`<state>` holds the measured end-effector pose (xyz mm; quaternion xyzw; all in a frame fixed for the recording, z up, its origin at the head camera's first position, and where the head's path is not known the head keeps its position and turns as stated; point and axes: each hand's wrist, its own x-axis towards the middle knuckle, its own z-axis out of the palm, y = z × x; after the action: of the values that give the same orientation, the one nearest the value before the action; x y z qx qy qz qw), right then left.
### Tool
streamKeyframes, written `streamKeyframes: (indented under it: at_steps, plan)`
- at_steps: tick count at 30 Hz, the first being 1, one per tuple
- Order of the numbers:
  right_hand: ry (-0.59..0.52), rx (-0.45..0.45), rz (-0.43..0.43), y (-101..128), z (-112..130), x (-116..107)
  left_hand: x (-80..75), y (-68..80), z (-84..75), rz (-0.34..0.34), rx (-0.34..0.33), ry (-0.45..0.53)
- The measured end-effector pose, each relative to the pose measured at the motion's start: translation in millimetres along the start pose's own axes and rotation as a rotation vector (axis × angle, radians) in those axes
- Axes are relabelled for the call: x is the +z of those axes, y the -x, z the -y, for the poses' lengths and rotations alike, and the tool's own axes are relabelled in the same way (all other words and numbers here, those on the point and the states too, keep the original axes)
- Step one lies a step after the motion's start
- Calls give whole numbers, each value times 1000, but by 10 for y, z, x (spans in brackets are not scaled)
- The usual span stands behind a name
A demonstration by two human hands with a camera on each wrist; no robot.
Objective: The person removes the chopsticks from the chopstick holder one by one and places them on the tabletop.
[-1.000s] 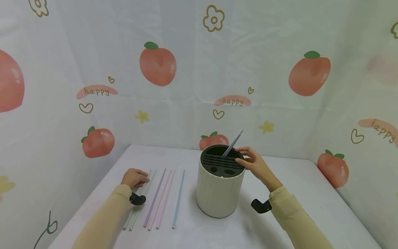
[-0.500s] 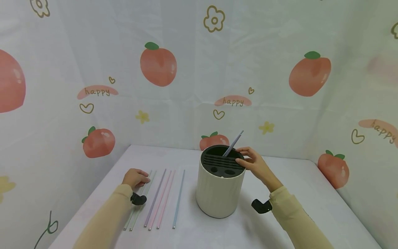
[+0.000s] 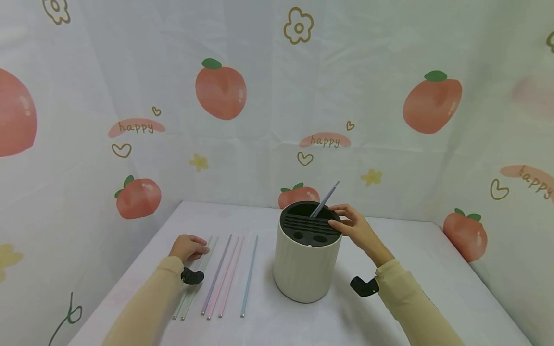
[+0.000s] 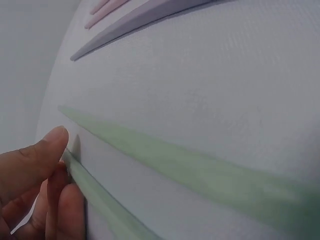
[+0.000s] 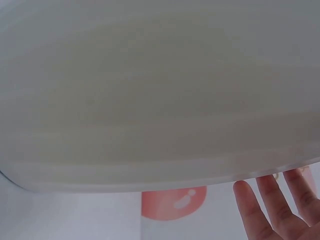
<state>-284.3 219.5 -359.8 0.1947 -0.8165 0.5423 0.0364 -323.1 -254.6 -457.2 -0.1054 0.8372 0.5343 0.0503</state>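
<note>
My left hand point(image 3: 188, 247) is at the far end of a green chopstick point(image 4: 107, 205), its thumb and fingers pinching the thin tip in the left wrist view. A second green chopstick point(image 4: 165, 160) lies beside it, apart from the fingers. To the right stands a round cream utensil holder point(image 3: 305, 269) with a black slotted top point(image 3: 309, 228). Grey-purple chopsticks point(image 3: 324, 199) lean out of its large rear opening. My right hand point(image 3: 357, 228) rests on the holder's right rim, thumb on the black top; in the right wrist view its extended fingers point(image 5: 280, 210) are at the outer wall's edge.
A purple chopstick point(image 3: 216, 274), two pink chopsticks, the nearer pink chopstick point(image 3: 232, 276) on the right, and a blue chopstick point(image 3: 248, 276) lie between the left hand and the holder on the white table point(image 3: 389, 298). A fruit-printed curtain point(image 3: 259, 158) hangs behind.
</note>
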Motion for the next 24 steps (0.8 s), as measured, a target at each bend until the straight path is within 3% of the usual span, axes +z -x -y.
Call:
streamKeyframes:
  at_steps: [4,8,13,19,24]
  plan:
    - [0,5,0,3,-12,-4,-16,1,-103,26,4,72]
    - [-7,5,4,1,-24,-8,6,19,-399,91,104,146]
    - [-4,6,0,2,-27,-16,123,107,-1065,201,268,258]
    - [-6,11,-7,6,-13,-11,423,401,-2010,307,406,369]
    - [-9,4,-6,2,-5,-2,778,598,-2497,392,450,348]
